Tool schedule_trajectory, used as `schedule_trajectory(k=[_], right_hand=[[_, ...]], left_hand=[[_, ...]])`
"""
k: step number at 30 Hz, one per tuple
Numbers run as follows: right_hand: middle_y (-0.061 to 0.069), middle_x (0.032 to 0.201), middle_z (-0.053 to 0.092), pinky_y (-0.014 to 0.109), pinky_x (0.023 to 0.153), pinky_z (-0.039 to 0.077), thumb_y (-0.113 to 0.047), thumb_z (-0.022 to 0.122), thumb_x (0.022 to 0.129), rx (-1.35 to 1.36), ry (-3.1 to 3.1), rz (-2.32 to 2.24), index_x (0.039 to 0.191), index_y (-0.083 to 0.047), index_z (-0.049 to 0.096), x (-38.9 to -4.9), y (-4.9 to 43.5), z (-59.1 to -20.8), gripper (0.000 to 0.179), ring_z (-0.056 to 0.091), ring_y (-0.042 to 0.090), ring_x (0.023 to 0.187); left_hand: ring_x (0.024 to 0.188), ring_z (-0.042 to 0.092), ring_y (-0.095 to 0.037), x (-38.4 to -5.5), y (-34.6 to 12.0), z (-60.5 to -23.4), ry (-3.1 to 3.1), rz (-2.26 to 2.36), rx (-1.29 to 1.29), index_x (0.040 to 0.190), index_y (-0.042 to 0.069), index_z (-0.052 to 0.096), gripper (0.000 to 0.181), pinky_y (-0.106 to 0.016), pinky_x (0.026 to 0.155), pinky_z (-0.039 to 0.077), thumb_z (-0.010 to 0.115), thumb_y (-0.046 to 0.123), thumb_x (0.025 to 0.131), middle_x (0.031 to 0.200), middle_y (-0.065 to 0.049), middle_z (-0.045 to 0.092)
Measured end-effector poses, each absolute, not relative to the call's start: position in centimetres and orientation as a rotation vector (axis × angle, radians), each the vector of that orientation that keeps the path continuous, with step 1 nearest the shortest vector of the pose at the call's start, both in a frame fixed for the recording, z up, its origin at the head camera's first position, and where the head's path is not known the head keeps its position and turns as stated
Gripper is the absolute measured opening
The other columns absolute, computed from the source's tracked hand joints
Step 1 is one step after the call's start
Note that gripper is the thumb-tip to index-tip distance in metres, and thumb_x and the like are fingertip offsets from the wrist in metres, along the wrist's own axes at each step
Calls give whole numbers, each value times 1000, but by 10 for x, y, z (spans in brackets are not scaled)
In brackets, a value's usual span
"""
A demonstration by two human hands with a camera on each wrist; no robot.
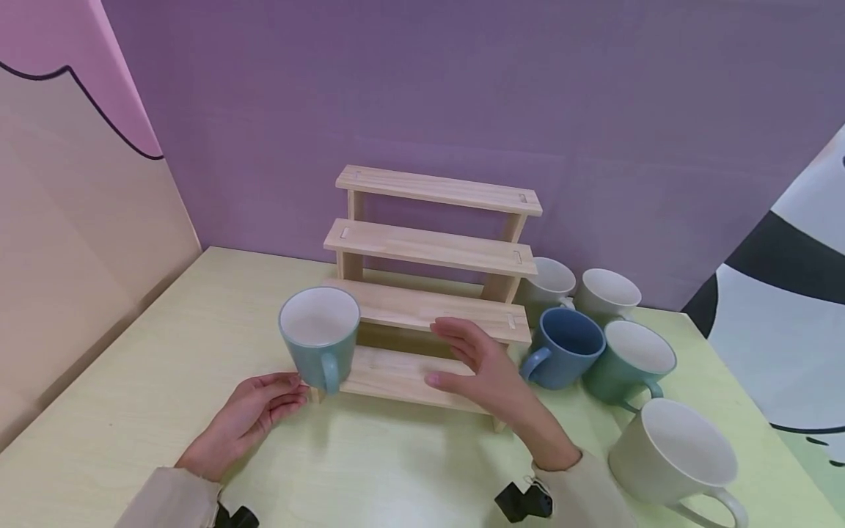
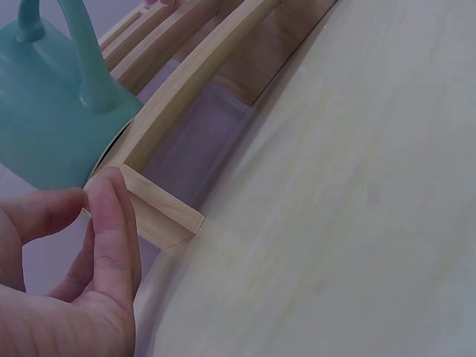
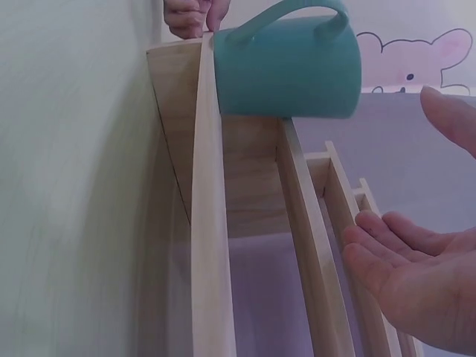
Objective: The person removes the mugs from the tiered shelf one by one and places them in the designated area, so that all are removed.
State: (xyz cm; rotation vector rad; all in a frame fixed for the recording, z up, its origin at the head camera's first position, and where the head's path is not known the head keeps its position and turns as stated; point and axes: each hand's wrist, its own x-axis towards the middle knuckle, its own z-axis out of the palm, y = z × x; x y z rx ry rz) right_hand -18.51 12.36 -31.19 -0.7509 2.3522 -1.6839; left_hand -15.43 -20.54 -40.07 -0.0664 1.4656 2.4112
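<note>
A teal mug point(image 1: 320, 339) with a white inside stands at the left end of the lowest step of a wooden stepped rack point(image 1: 403, 378), its handle toward the front. My left hand point(image 1: 254, 411) pinches that step's left corner between thumb and fingertips, right beside the mug's base; the left wrist view shows the fingers point(image 2: 111, 223) close up at the wood. Over the right part of the lower steps hovers my right hand point(image 1: 491, 374), thumb and fingers spread apart with nothing between them. In the right wrist view the teal mug point(image 3: 290, 67) lies beyond this hand.
Right of the rack stand a blue mug point(image 1: 561, 352), a green mug point(image 1: 627, 367) and two pale mugs, one point(image 1: 544, 282) partly behind the rack. A larger-looking pale mug point(image 1: 673, 455) is near the right forearm. A purple wall point(image 1: 449, 88) rises behind.
</note>
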Motion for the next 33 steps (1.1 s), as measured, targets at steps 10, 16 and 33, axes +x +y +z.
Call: schedule_trajectory(k=[10, 16, 33], right_hand=[[15, 143, 45, 39, 117, 30, -17, 76, 82, -764, 2307, -1687, 141, -2, 38, -190, 96, -306, 72, 41, 29, 135], [16, 145, 43, 38, 117, 30, -15, 77, 81, -777, 2248, -1728, 143, -1, 34, -195, 80, -307, 77, 40, 29, 135], [10, 147, 41, 47, 116, 30, -19, 76, 82, -739, 2173, -1740, 146, -8, 31, -202, 44, -308, 79, 39, 28, 137]], left_hand=[[85, 68, -9, -155, -207, -402, 1478, 2403, -70, 95, 10, 65, 18, -18, 80, 57, 48, 4, 99, 92, -2, 71], [86, 69, -9, -155, -207, -404, 1448, 2414, -50, 95, 9, 65, 18, -19, 81, 57, 48, 5, 99, 93, -2, 71], [88, 68, -10, -154, -208, -404, 1431, 2423, -57, 96, 9, 65, 17, -19, 83, 56, 48, 5, 99, 94, -3, 70]])
